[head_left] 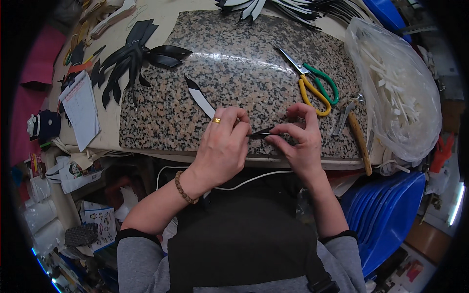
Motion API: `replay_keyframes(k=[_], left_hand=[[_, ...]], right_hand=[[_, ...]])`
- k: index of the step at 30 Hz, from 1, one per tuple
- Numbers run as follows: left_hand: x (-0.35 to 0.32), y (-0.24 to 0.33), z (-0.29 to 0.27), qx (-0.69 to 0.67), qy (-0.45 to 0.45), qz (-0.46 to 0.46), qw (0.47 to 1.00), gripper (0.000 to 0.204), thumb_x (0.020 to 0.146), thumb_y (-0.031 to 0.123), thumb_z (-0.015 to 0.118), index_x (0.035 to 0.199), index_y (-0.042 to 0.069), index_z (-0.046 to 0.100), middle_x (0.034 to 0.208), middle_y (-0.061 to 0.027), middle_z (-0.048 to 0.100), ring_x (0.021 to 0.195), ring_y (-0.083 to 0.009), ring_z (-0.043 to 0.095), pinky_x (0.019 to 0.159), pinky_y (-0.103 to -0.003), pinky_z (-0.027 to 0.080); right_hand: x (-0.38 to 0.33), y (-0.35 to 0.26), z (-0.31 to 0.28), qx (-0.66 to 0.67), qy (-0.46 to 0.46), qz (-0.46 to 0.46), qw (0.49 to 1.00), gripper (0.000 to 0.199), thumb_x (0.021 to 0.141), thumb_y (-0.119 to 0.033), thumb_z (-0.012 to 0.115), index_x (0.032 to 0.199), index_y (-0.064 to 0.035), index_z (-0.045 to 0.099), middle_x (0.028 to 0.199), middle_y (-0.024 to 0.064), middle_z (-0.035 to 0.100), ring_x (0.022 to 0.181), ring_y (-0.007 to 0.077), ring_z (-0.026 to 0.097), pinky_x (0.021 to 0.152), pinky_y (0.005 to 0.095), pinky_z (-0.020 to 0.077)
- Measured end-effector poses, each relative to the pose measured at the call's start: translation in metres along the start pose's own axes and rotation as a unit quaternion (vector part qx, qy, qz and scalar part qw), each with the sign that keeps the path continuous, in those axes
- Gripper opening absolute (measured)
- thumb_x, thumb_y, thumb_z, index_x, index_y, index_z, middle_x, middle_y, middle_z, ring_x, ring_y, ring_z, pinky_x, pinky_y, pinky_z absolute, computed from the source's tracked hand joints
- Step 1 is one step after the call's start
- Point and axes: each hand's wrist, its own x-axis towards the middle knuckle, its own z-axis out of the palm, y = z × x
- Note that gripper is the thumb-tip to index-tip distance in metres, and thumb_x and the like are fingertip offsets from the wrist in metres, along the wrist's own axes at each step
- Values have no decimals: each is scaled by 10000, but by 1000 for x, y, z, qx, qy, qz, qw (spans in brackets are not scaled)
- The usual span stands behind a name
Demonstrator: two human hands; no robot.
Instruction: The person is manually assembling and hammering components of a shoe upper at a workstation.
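A narrow black-and-white strip (200, 100) runs from the slab's middle down under my left hand (223, 139). Its far end is black and curved, the part nearer me white. My left fingers are closed on the strip near the slab's front edge. My right hand (299, 139) pinches the strip's dark near end between thumb and forefinger, its other fingers curled loosely. Under both hands lies a speckled granite slab (244, 88). Beyond my right hand rest scissors (316, 90) with one green and one yellow handle, blades parted slightly.
Black strips (129, 61) lie bundled at the left; black-and-white strips (268, 7) are fanned at the far edge. A hammer (359, 139) with a wooden handle lies right of the scissors. Beside it sits a clear plastic bag (395, 93) of white scraps. Blue stacked trays (386, 210) stand lower right.
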Motion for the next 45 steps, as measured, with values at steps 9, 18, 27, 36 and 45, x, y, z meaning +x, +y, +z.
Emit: replay_keyframes(k=[9,18,27,36,45], left_hand=[[12,0,9,-14,-17,6,1000,194,770,2,770,923,27,653,1240,-124,586,1176,-351,539,973,-448,472],[15,8,8,4,-31,6,999,186,791,29,770,948,60,675,1310,-95,585,1251,-324,510,1026,-472,388],[19,7,21,9,-32,25,999,159,791,49,781,915,79,686,1370,-63,584,1277,-300,502,1013,-459,352],[24,11,23,16,-28,37,999,170,780,59,788,925,87,705,1392,-39,590,1268,-294,498,998,-472,323],[26,12,24,9,-40,38,998,92,809,64,750,885,66,699,1371,-58,573,1295,-297,484,1018,-492,342]], right_hand=[[-2,0,-2,-5,-1,13,1000,247,718,-90,940,902,-70,776,1294,134,538,1094,274,658,872,379,591],[-2,4,-11,-9,-13,27,1000,243,732,-85,930,899,-56,756,1341,139,532,1152,290,645,912,393,580],[0,6,-12,-12,-12,-19,1000,244,724,-60,923,876,-29,735,1345,141,537,1186,304,634,923,395,575],[-1,9,-12,-6,-18,-10,1000,247,734,-41,911,875,-5,711,1341,147,535,1191,301,633,942,401,571],[1,8,-16,-12,-25,-6,1000,270,746,-17,890,932,-2,694,1296,148,524,1159,319,627,942,401,570]])
